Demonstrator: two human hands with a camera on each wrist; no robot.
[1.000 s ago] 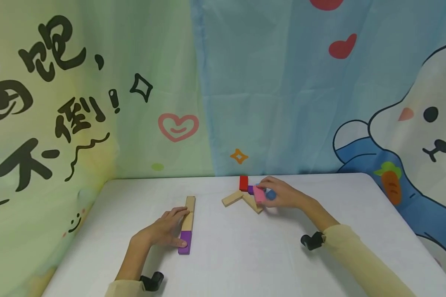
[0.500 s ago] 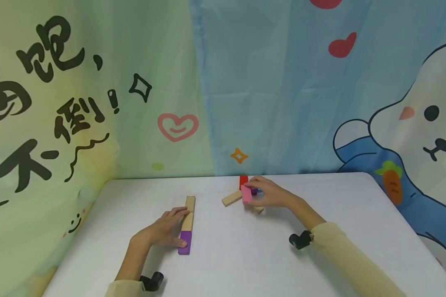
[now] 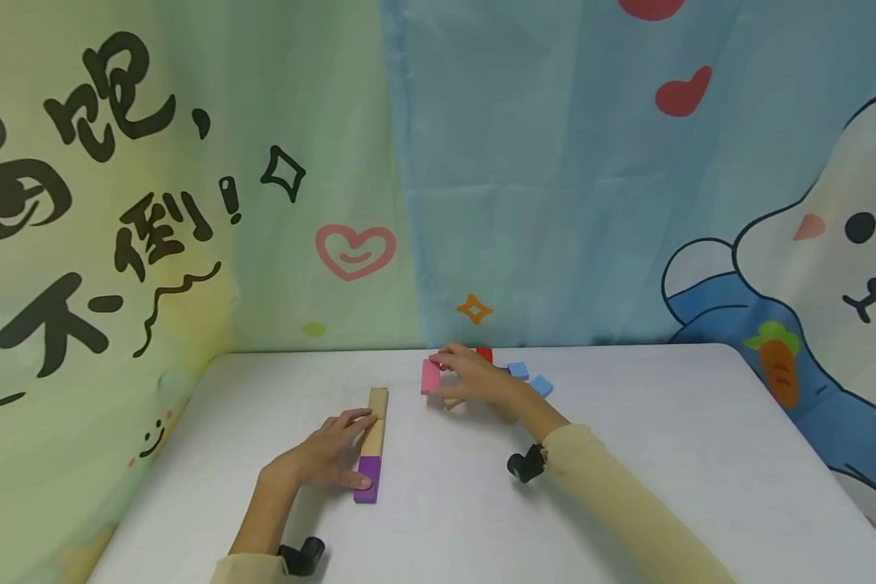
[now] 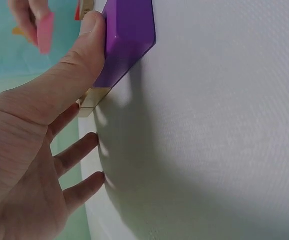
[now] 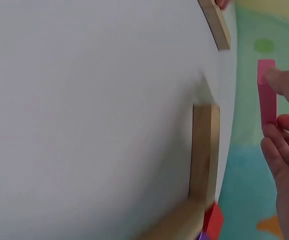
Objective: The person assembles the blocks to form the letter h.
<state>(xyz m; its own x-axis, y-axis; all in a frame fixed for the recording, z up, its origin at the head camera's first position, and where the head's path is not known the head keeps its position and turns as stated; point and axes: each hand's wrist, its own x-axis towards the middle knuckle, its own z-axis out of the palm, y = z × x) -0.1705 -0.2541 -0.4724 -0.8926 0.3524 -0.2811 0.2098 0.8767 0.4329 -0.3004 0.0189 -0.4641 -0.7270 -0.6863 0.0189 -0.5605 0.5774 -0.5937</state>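
Note:
Two natural wood blocks [image 3: 372, 438] and a purple block [image 3: 367, 478] lie end to end in a straight row on the table's left. My left hand [image 3: 321, 454] rests along this row, its thumb touching the purple block [image 4: 132, 25] and its fingers loosely extended toward the wood. My right hand [image 3: 478, 380] pinches a pink block [image 3: 430, 377] between thumb and fingertips. In the right wrist view the pink block [image 5: 268, 100] is held upright, apart from the tabletop. Beneath that hand, another wood block [image 5: 202, 152] is partly hidden in the head view.
Behind and right of my right hand are a red block [image 3: 485, 354] and two light blue blocks, one nearer the back [image 3: 517, 371] and one further right [image 3: 542, 385]. A white cloth [image 3: 438, 527] covers the table. A printed curtain [image 3: 555, 203] hangs behind its far edge.
My right hand has carried the pink block leftward from the loose blocks toward the row. Light blue blocks have come into view behind it. My left hand has stayed at the row.

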